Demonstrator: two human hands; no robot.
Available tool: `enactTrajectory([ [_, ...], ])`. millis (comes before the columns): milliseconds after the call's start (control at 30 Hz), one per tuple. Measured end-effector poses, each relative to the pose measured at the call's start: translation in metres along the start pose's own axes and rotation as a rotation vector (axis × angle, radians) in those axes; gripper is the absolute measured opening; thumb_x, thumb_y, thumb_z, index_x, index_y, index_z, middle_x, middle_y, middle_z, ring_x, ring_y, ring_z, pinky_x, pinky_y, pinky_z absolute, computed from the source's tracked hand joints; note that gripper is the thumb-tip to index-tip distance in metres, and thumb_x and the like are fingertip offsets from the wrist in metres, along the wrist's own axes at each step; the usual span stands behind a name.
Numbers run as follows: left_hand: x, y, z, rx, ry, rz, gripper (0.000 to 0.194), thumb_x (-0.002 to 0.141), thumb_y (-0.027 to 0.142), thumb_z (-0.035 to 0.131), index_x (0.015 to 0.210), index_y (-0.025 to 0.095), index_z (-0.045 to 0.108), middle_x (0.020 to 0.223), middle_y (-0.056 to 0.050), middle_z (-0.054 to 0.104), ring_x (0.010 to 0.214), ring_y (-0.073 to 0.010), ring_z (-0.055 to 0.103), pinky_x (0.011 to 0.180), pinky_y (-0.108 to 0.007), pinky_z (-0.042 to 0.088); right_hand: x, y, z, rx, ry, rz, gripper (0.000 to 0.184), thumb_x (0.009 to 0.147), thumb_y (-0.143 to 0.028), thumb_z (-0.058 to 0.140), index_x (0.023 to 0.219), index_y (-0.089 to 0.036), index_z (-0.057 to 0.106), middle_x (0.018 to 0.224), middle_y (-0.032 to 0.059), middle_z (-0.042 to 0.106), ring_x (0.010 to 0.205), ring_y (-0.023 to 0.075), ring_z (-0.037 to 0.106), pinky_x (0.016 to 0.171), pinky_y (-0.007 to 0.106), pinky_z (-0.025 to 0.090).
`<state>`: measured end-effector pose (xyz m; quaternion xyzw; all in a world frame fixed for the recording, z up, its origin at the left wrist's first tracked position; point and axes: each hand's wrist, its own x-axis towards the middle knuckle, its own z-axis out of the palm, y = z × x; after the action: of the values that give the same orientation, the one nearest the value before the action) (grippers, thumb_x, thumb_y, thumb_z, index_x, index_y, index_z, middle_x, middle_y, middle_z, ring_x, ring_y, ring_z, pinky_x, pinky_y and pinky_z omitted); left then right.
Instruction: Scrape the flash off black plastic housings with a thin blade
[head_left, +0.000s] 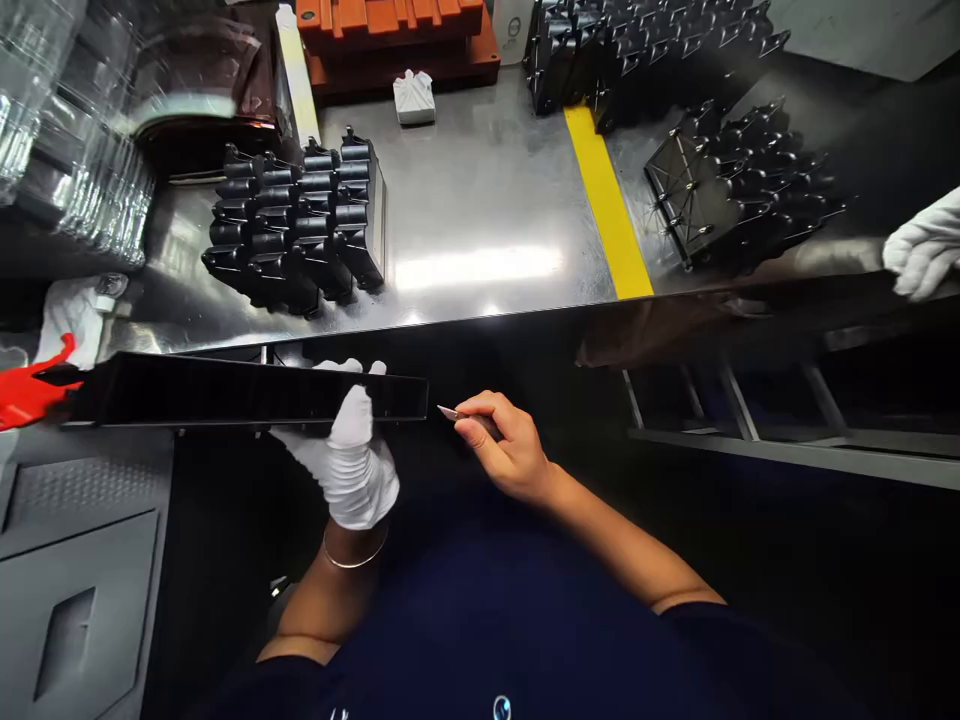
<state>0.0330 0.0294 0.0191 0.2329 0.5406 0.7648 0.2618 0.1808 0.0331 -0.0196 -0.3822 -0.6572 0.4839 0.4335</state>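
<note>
At your far left, a red object (30,390) sits by one end of the long black piece (217,392). Beyond that, ribbed black parts (292,225) stand on the metal bench (465,190). Your left hand (349,460), white-gloved, is closed around the piece toward its right end, thumb on the near face, fingertips showing over the top edge. Just past that end, a small pointed blade (448,411) is pinched in your bare right hand (514,450), its tip near the piece but apart. Farther right is another person's white-gloved hand (926,245)
</note>
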Motion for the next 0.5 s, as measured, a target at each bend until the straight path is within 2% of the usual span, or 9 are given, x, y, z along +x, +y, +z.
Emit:
enactTrajectory([
  [100, -0.005, -0.005, 0.005, 0.032, 0.01, -0.018, 0.048, 0.071, 0.029, 0.076, 0.111, 0.037, 0.051, 0.102, 0.004, 0.057, 0.097, -0.0163, 0.063, 0.09, -0.044, 0.057, 0.004, -0.008, -0.002, -0.07, -0.007, -0.22, 0.009, 0.091, -0.025, 0.057, 0.096, -0.019, 0.061, 0.083, 0.004, 0.064, 0.069, 0.0117, 0.059, 0.058, 0.024, 0.05],
  [233, -0.005, 0.0, 0.005, 0.03, -0.035, -0.027, 0.04, 0.072, 0.025, 0.076, 0.105, 0.035, 0.057, 0.098, 0.004, 0.058, 0.094, -0.0156, 0.063, 0.092, -0.046, 0.056, 0.007, -0.003, -0.001, -0.084, -0.004, -0.301, 0.007, 0.091, -0.02, 0.057, 0.096, -0.019, 0.062, 0.079, 0.0036, 0.064, 0.07, 0.0124, 0.06, 0.06, 0.025, 0.052],
  [367, -0.011, 0.013, 0.002, 0.014, -0.108, -0.11, 0.036, 0.072, 0.023, 0.076, 0.103, 0.032, 0.06, 0.1, 0.004, 0.059, 0.098, -0.0154, 0.062, 0.098, -0.044, 0.053, 0.015, 0.01, -0.004, -0.089, 0.058, -0.243, 0.006, 0.09, -0.02, 0.058, 0.093, -0.018, 0.063, 0.079, 0.0033, 0.064, 0.068, 0.0115, 0.059, 0.058, 0.024, 0.05],
  [500, -0.015, 0.019, -0.003, -0.03, -0.244, -0.392, 0.038, 0.072, 0.033, 0.076, 0.106, 0.029, 0.059, 0.101, 0.0, 0.06, 0.087, -0.0158, 0.064, 0.083, -0.037, 0.058, 0.022, 0.017, -0.013, -0.135, 0.157, -0.064, 0.009, 0.089, -0.025, 0.058, 0.088, -0.019, 0.065, 0.076, 0.0015, 0.063, 0.062, 0.0104, 0.057, 0.055, 0.024, 0.046],
])
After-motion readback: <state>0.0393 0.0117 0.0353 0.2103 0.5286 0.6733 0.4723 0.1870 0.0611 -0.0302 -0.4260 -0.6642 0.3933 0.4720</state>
